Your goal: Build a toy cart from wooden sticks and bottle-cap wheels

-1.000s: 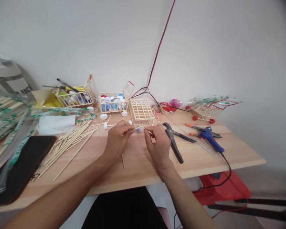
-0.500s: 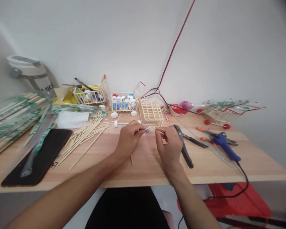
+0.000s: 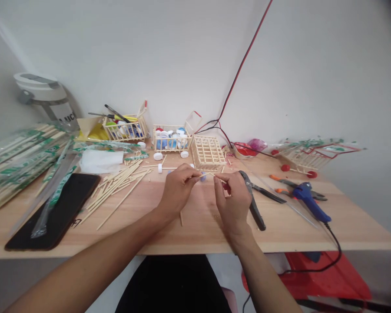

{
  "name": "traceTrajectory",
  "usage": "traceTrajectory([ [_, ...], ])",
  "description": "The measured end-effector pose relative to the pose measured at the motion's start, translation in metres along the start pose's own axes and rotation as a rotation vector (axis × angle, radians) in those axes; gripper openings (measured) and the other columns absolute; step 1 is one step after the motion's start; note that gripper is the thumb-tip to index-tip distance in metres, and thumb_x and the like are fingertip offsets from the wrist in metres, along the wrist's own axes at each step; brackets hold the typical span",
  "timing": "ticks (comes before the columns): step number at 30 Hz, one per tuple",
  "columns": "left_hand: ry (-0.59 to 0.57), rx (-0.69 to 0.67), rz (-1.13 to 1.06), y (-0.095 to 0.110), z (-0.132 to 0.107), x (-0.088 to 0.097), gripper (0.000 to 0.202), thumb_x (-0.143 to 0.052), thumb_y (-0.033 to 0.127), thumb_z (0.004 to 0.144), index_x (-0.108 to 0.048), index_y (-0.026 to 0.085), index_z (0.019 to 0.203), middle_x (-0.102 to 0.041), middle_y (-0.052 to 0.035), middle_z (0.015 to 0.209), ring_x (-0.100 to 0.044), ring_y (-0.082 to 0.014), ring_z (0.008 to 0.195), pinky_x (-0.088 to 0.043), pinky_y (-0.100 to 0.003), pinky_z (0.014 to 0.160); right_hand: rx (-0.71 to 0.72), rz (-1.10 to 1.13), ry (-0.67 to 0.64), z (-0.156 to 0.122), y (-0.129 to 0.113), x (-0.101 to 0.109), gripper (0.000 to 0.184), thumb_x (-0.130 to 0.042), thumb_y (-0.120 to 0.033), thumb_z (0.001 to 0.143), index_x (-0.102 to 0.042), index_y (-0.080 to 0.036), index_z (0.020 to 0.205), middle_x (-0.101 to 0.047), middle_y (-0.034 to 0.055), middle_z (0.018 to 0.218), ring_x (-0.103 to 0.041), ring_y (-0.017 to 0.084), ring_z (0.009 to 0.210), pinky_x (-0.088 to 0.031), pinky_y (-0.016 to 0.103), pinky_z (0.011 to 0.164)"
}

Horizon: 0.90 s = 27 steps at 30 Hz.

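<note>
Pinching a wooden stick [image 3: 204,175], fingers [image 3: 189,179] of left hand [image 3: 178,192] and right hand [image 3: 233,198] closed, unchanged since earlier

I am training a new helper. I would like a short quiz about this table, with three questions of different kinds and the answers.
1. True or false: the left hand and the right hand are pinching a thin wooden stick.
2. What fills the stick-built basket behind the hands? A) bottle caps B) glue sticks C) paper
3. Which tool lies just to the right of the right hand?

Key: 1 true; 2 A; 3 pliers
</note>
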<state>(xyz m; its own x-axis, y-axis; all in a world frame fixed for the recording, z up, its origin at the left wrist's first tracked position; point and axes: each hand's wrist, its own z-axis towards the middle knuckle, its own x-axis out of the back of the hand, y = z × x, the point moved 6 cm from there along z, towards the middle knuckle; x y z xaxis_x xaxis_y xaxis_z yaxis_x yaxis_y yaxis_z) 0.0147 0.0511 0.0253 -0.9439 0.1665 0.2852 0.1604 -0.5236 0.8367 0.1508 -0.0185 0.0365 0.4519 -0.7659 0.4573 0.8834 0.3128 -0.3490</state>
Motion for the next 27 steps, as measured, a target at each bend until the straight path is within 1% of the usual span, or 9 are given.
traceTrajectory([
  [5, -0.003, -0.008, 0.012, -0.0008, -0.0002, 0.0001, 0.013, -0.063, 0.014, 0.083, -0.074, 0.02, 0.079, -0.064, -0.0017, 0.078, -0.06, -0.0153, 0.078, -0.043, -0.027, 0.071, -0.002, -0.009, 0.003, -0.0002, 0.0002, 0.0001, 0.008, -0.055, -0.022, 0.091, -0.06, -0.019, 0.086, -0.057, 0.0008, 0.073, -0.051, 0.013, 0.064, -0.043, 0.028, 0.062],
  [13, -0.015, -0.069, 0.059, 0.0007, -0.0012, 0.0005, 0.015, -0.06, 0.016, 0.087, -0.073, 0.02, 0.081, -0.065, -0.0019, 0.08, -0.06, -0.015, 0.079, -0.044, -0.027, 0.072, -0.005, 0.003, -0.012, -0.0011, 0.0006, -0.0009, 0.007, -0.055, -0.02, 0.091, -0.06, -0.019, 0.086, -0.056, 0.001, 0.074, -0.051, 0.013, 0.065, -0.043, 0.027, 0.062],
  [17, -0.02, -0.088, 0.085, 0.0004, -0.0011, 0.0001, 0.015, -0.059, 0.014, 0.087, -0.073, 0.019, 0.082, -0.065, -0.0023, 0.082, -0.061, -0.0152, 0.08, -0.044, -0.027, 0.073, -0.008, 0.012, -0.026, -0.0019, 0.0014, -0.002, 0.008, -0.055, -0.019, 0.091, -0.06, -0.019, 0.086, -0.056, 0.0009, 0.074, -0.051, 0.013, 0.066, -0.043, 0.026, 0.063],
  [27, -0.008, -0.138, 0.321, 0.0004, -0.0009, 0.0002, 0.014, -0.056, 0.018, 0.09, -0.068, 0.017, 0.084, -0.069, -0.003, 0.089, -0.063, -0.019, 0.089, -0.047, -0.032, 0.081, 0.005, 0.015, -0.025, -0.0022, -0.0008, -0.0021, 0.008, -0.055, -0.02, 0.091, -0.061, -0.019, 0.086, -0.056, 0.0007, 0.073, -0.051, 0.014, 0.069, -0.042, 0.027, 0.065],
])
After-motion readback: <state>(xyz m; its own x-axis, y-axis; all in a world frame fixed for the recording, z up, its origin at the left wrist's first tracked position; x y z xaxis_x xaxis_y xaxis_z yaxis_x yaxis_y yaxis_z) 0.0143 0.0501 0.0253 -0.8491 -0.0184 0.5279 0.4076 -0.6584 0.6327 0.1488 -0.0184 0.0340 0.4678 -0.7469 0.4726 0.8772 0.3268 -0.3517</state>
